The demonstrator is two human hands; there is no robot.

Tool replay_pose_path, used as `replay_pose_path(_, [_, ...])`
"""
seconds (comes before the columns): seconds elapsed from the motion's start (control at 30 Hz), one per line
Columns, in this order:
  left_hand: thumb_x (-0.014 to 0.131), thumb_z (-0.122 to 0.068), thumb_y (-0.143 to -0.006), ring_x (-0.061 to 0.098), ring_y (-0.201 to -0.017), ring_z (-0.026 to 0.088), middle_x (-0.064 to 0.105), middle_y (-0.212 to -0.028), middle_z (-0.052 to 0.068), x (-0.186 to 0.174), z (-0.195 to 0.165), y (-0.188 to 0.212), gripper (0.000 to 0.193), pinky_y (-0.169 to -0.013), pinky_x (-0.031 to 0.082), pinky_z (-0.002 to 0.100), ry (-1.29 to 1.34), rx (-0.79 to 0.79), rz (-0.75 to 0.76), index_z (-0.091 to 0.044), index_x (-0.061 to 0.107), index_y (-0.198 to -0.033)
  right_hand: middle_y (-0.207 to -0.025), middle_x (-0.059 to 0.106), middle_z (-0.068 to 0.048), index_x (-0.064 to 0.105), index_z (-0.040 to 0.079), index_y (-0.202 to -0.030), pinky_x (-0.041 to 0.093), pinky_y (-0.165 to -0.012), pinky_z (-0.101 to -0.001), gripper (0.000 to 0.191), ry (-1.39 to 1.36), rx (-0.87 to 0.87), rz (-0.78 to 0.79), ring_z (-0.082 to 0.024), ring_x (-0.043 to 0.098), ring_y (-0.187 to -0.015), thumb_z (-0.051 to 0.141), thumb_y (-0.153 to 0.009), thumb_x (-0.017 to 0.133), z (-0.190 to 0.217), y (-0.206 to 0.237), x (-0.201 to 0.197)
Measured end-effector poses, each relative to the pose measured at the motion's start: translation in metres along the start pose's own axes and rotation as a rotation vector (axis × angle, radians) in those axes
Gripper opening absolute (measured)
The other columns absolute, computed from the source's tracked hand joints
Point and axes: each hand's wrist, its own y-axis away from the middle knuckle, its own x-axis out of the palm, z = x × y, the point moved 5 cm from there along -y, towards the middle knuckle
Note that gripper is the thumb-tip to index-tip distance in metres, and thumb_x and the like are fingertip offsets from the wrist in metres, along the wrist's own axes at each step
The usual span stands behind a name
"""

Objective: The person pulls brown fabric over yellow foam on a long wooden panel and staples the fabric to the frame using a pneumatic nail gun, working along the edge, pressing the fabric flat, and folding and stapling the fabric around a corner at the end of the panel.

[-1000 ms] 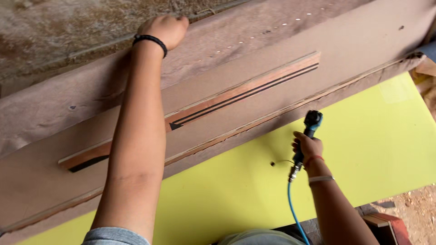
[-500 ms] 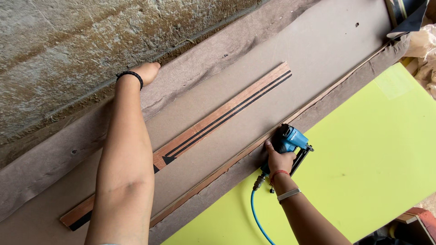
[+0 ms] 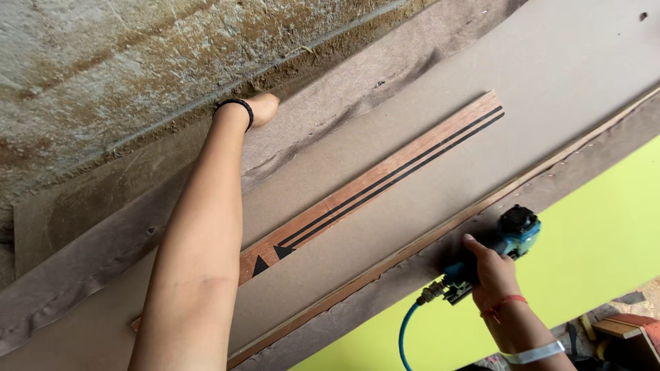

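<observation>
Left hand's fingers (image 3: pixel 265 106) behind the brown board's (image 3: pixel 412 89) far edge.

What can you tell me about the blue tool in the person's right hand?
The blue air tool looks like a pneumatic stapler or nailer: blue body, dark round cap, brass-coloured fitting at the handle end, where a blue hose hangs down. The right hand grips its handle. Its head points at the board's lower edge, beside the yellow-green sheet. Whether the nose touches is unclear.

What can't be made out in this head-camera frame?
- Left hand: fingers hidden behind the far edge of the brown board.
- Nail gun: nose hidden under its body and the right hand.
- Blue hose: cut off by the bottom edge.
</observation>
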Motion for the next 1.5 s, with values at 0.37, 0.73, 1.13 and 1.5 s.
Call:
replay_pose_path(0.37, [0.037,-0.044,-0.097,0.026,-0.153,0.036,0.026,-0.167,0.014,0.163,-0.046,-0.044,0.068,-0.125,0.018,0.053,-0.021,0.164,-0.066,-0.011,0.036,-0.157,-0.086,0.062,-0.007,0.058,-0.001,-0.098,0.059,-0.064,-0.0429,0.019,0.021,0.067,-0.026,-0.024,0.064,-0.069,0.005,-0.087,0.073,-0.010,0.007,-0.131])
replay_pose_path(0.73, [0.070,-0.029,-0.095,0.044,-0.142,0.039,0.049,-0.151,0.020,0.360,0.051,0.117,0.057,-0.119,0.036,0.047,0.308,0.248,-0.827,-0.007,0.052,-0.145,-0.090,0.059,-0.011,0.052,-0.002,-0.112,0.050,-0.063,-0.0351,0.028,0.478,-0.360,0.508,-0.022,0.061,-0.072,0.001,-0.091,0.069,0.099,-0.008,-0.109])
replay_pose_path(1.13, [0.067,-0.029,-0.095,0.059,-0.127,0.030,0.065,-0.134,0.011,0.498,0.250,0.346,0.038,-0.104,0.049,0.043,0.933,-0.371,-0.974,-0.010,0.067,-0.128,-0.077,0.069,-0.011,0.064,0.000,-0.096,0.054,-0.062,-0.0365,0.027,1.348,-0.612,1.157,-0.019,0.069,-0.067,0.020,-0.084,0.077,0.049,0.139,0.074])
replay_pose_path(1.5, [0.065,-0.031,-0.097,0.065,-0.125,0.023,0.070,-0.132,0.006,0.596,0.479,0.482,0.033,-0.099,0.055,0.039,1.510,-0.469,-0.978,-0.010,0.073,-0.122,-0.082,0.072,-0.016,0.070,0.003,-0.105,0.055,-0.071,-0.0439,0.044,1.640,-0.942,1.376,-0.029,0.068,-0.076,0.034,-0.077,0.084,-0.191,0.301,0.149])
